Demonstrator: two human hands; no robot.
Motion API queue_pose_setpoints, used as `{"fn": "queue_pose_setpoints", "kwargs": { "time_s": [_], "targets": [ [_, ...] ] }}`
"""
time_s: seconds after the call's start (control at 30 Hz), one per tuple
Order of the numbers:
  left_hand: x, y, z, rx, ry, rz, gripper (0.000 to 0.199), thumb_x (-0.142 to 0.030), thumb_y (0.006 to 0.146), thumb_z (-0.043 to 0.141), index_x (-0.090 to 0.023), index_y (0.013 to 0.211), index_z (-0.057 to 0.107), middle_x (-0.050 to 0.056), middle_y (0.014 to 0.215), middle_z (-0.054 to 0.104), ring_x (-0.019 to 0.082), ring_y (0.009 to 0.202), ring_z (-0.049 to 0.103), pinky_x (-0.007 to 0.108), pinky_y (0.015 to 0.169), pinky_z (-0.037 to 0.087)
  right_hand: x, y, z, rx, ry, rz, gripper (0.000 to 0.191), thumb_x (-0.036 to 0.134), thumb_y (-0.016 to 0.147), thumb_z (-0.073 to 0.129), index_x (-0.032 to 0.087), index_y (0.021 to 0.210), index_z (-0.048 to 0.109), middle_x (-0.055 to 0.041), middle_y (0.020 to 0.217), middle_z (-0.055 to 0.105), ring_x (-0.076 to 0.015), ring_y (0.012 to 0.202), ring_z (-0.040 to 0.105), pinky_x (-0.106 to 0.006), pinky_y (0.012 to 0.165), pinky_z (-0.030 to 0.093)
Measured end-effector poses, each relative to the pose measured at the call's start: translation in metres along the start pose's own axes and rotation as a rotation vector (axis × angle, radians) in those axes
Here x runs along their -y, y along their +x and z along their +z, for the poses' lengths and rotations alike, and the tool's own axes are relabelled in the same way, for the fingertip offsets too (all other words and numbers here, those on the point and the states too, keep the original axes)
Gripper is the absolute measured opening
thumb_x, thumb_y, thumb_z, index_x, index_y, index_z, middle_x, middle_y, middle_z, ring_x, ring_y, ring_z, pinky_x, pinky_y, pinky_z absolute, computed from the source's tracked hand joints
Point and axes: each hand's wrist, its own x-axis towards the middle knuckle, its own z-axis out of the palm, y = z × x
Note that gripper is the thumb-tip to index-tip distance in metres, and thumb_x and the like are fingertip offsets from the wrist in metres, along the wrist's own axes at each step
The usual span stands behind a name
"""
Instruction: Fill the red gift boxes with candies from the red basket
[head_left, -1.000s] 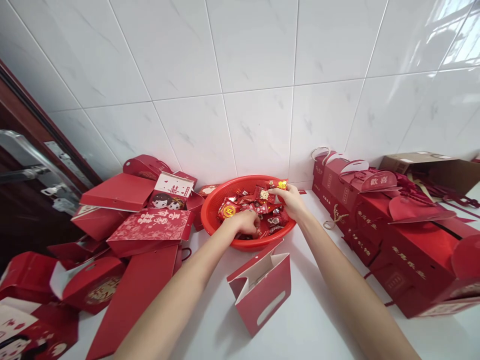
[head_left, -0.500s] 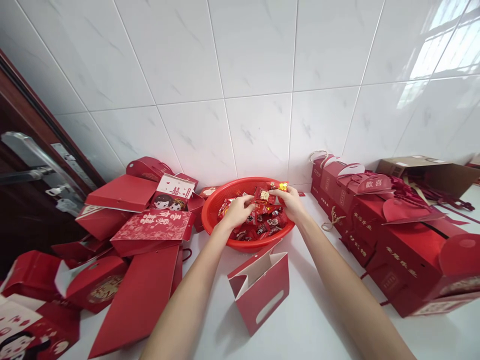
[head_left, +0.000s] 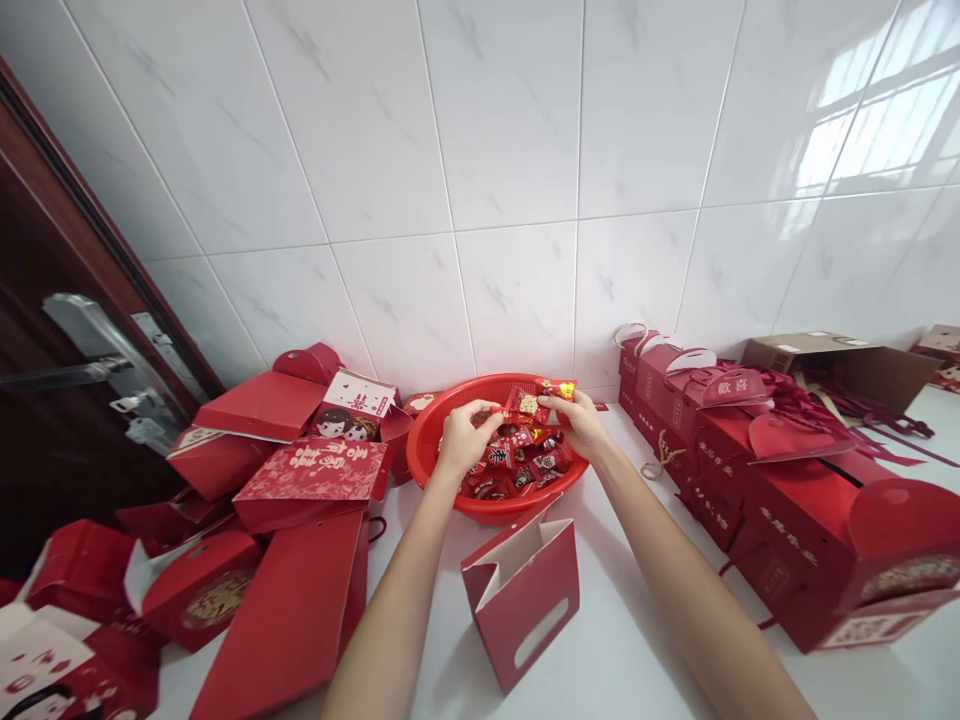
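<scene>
A red plastic basket (head_left: pixel 417 452) holds many wrapped candies (head_left: pixel 517 470) in red packaging. Over its left part, my left hand (head_left: pixel 466 440) has thumb and fingertips pinched together on a small red wrapped candy (head_left: pixel 496 410). My right hand (head_left: pixel 581 425), above the basket's right side, is closed on wrapped candies: a red one with a pale print (head_left: pixel 527 403) and a yellow-and-red one (head_left: pixel 559 388) stick out from its fingers. In front of the basket a red paper gift box (head_left: pixel 525 610) stands with its top open.
Folded and stacked red gift boxes (head_left: pixel 281 590) crowd the left side. A row of red boxes with cord handles (head_left: pixel 780 520) runs along the right. Behind it lies a cardboard box (head_left: pixel 877 375) with dark red ribbons (head_left: pixel 817 415). A tiled wall (head_left: pixel 517 300) closes the back; a door handle (head_left: pixel 112 340) is at left.
My left hand has lifted slightly from the candies, its fingertips now pinched on a wrapper. The right hand still holds its candies. The camera view has tilted up a little.
</scene>
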Motion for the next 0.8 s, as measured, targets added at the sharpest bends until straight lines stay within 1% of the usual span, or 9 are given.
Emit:
{"fn": "queue_pose_setpoints", "kwargs": {
  "time_s": [0.1,0.27,0.33,0.47,0.57,0.63,0.67,0.73,0.8],
  "targets": [
    [-0.005,-0.006,-0.002,-0.021,-0.121,-0.028,0.024,-0.038,0.065,0.078,-0.018,0.078,0.076,0.007,0.082,0.078,0.023,0.081,0.072,0.035,0.08,0.054,0.004,-0.003,0.001,0.034,0.01,0.004,0.034,0.027,0.048,0.09,0.018,0.075,0.073,-0.004,0.076,0.076,-0.0221,0.07,0.071,-0.031,0.063,0.057],
    [-0.019,-0.017,-0.007,-0.016,-0.34,-0.117,0.033,-0.043,0.055,0.088,-0.018,0.073,0.073,0.003,0.076,0.075,0.02,0.075,0.069,0.032,0.075,0.054,0.012,-0.007,0.005,0.107,0.001,0.03,0.032,0.028,0.049,0.091,0.018,0.074,0.074,-0.0037,0.076,0.076,-0.0209,0.067,0.069,-0.03,0.06,0.057],
    [-0.027,-0.021,-0.009,-0.037,-0.381,-0.106,0.035,-0.042,0.053,0.09,-0.018,0.073,0.073,0.003,0.075,0.074,0.019,0.074,0.068,0.031,0.074,0.054,0.018,-0.01,0.01,0.142,-0.001,0.031,0.031,0.028,0.051,0.091,0.019,0.076,0.075,-0.0035,0.077,0.076,-0.0209,0.068,0.069,-0.03,0.061,0.057],
    [-0.051,-0.028,-0.007,-0.12,-0.521,-0.045,0.035,-0.044,0.055,0.092,-0.021,0.072,0.072,0.001,0.075,0.073,0.018,0.074,0.068,0.031,0.076,0.054,0.032,-0.024,0.027,0.227,0.027,-0.023,0.029,0.028,0.056,0.09,0.019,0.079,0.075,-0.002,0.077,0.075,-0.0192,0.07,0.069,-0.03,0.066,0.057],
    [-0.076,-0.036,-0.005,-0.14,-0.636,-0.02,0.039,-0.046,0.052,0.093,-0.022,0.076,0.073,-0.001,0.075,0.074,0.019,0.076,0.069,0.032,0.078,0.055,0.046,-0.041,0.042,0.223,0.05,-0.095,0.03,0.027,0.055,0.091,0.019,0.078,0.073,-0.0007,0.075,0.073,-0.0176,0.069,0.068,-0.029,0.068,0.057],
    [-0.093,-0.043,-0.006,-0.126,-0.658,0.004,0.041,-0.045,0.052,0.094,-0.021,0.078,0.073,-0.001,0.076,0.074,0.018,0.077,0.07,0.031,0.08,0.055,0.057,-0.053,0.051,0.212,0.041,-0.158,0.032,0.028,0.053,0.091,0.019,0.077,0.072,0.0004,0.072,0.072,-0.0168,0.068,0.067,-0.029,0.069,0.057],
    [-0.101,-0.047,-0.008,-0.1,-0.655,0.01,0.041,-0.044,0.054,0.093,-0.02,0.08,0.072,0.0,0.079,0.074,0.018,0.079,0.07,0.031,0.082,0.056,0.063,-0.059,0.054,0.211,0.028,-0.196,0.032,0.028,0.053,0.092,0.019,0.077,0.072,0.0009,0.072,0.071,-0.0162,0.068,0.067,-0.029,0.07,0.057],
    [-0.114,-0.055,-0.016,-0.021,-0.637,0.003,0.041,-0.045,0.062,0.09,-0.02,0.088,0.071,0.001,0.085,0.075,0.018,0.083,0.07,0.031,0.083,0.056,0.076,-0.071,0.056,0.229,-0.02,-0.27,0.03,0.028,0.056,0.092,0.019,0.077,0.072,0.0013,0.073,0.07,-0.0153,0.069,0.066,-0.029,0.07,0.057],
    [-0.125,-0.064,-0.026,0.076,-0.57,-0.011,0.039,-0.046,0.071,0.083,-0.02,0.096,0.069,0.001,0.089,0.074,0.019,0.086,0.07,0.031,0.083,0.056,0.091,-0.083,0.051,0.268,-0.098,-0.335,0.027,0.027,0.06,0.091,0.02,0.077,0.072,0.001,0.075,0.069,-0.0156,0.071,0.066,-0.029,0.069,0.057]
  ]
}}
